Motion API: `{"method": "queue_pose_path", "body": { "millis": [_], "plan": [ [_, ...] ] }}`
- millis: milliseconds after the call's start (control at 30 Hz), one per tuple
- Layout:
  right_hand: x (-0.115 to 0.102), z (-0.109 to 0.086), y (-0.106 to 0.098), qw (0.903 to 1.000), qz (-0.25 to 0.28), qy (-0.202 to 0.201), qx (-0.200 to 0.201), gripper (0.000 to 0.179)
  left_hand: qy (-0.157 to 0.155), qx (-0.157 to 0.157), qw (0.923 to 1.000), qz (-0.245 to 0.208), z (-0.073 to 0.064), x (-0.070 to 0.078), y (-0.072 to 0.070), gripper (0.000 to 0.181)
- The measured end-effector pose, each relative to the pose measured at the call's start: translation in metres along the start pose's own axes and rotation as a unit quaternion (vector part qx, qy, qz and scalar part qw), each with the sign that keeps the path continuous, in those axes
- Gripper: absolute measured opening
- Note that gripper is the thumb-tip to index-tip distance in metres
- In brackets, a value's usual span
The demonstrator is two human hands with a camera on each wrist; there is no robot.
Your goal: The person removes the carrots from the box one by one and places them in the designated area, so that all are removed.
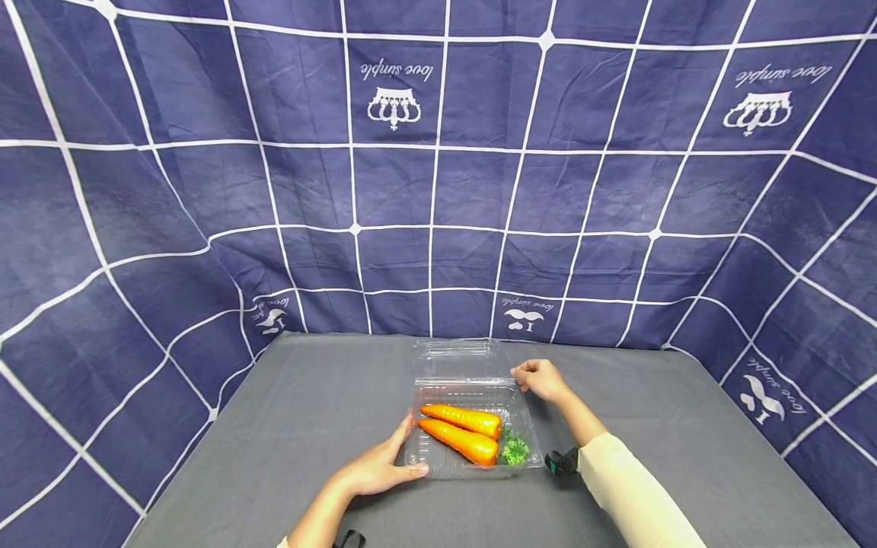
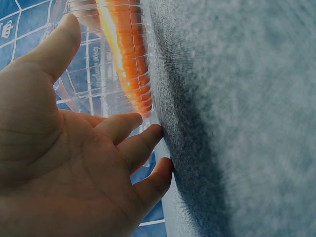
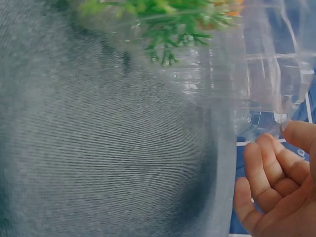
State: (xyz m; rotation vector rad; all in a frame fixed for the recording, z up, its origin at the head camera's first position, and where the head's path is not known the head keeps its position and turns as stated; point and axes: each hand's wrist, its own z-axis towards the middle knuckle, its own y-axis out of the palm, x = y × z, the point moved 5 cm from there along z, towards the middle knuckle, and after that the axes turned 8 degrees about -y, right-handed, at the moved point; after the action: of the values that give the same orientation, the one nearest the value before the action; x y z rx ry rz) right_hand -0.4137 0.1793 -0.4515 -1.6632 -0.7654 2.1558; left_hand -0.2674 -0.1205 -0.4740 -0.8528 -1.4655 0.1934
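A clear plastic clamshell container (image 1: pixel 530 434) sits on the table, its transparent lid (image 1: pixel 455 348) folded back toward the curtain. Two orange carrots (image 1: pixel 463 440) lie side by side in it, thick ends to the right. Beside those ends is a sprig of green curly leaves (image 1: pixel 514 450). My left hand (image 1: pixel 377 466) rests against the container's left side, thumb at the near left corner and fingers spread along the wall. At the back right, my right hand (image 1: pixel 540 379) pinches the edge by the lid's hinge between thumb and index finger; the other fingers curl loosely (image 3: pixel 276 173).
Grey cloth covers the table (image 1: pixel 329 396). Behind it and on both sides hangs a dark blue curtain (image 1: pixel 308 190) with white grid lines and printed words. A black strap (image 1: pixel 562 462) is on the right wrist.
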Motion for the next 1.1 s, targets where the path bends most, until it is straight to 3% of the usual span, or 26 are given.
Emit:
{"method": "queue_pose_path", "body": {
  "millis": [167,267,400,533,667,800,1100],
  "plan": [
    [0.003,-0.001,0.000,1.0000,0.003,0.006,0.005,0.022,0.001,0.000,1.0000,-0.001,0.000,0.000,0.000,0.100],
    [0.000,-0.002,-0.003,0.9993,-0.012,-0.005,0.034,0.024,0.002,0.000,1.0000,0.000,0.001,0.000,0.000,0.099],
    [-0.014,-0.005,-0.008,0.9952,-0.023,-0.034,0.089,0.028,0.002,-0.001,1.0000,-0.002,0.001,0.001,0.000,0.098],
    [-0.036,-0.010,-0.004,0.9936,-0.006,-0.066,0.092,0.026,0.000,-0.001,1.0000,-0.002,-0.001,0.002,-0.001,0.098],
    [-0.056,-0.018,0.010,0.9934,0.009,-0.100,0.056,0.021,-0.004,-0.002,1.0000,-0.003,-0.001,0.001,-0.001,0.098],
    [-0.067,-0.028,0.028,0.9911,0.005,-0.133,-0.005,0.020,-0.007,-0.005,1.0000,-0.005,-0.001,0.001,-0.001,0.098],
    [-0.065,-0.040,0.053,0.9723,-0.070,-0.185,-0.125,0.021,-0.004,-0.003,1.0000,-0.001,0.000,-0.001,0.000,0.098]
  ]
}}
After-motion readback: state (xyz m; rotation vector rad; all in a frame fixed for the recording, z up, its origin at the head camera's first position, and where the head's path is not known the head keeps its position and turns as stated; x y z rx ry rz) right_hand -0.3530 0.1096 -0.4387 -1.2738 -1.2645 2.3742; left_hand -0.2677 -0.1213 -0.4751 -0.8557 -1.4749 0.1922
